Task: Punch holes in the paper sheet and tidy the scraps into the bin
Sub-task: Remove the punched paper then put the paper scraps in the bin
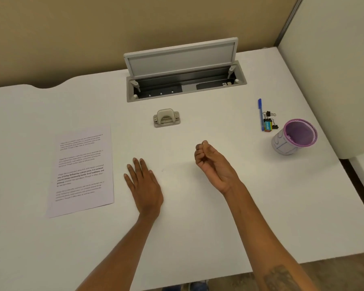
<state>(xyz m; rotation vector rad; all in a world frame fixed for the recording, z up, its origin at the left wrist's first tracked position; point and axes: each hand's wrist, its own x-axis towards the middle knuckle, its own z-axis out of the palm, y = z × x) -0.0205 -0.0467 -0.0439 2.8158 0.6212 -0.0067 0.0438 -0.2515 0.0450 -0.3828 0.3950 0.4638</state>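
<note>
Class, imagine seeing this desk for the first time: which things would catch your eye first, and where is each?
Two bare forearms reach in from below: the left hand lies flat on the white table, the right hand has its fingers bunched. A printed paper sheet lies at the left, a grey hole punch beyond the hands. A purple-rimmed bin stands at the right, and an open hatch gapes at the back.
</note>
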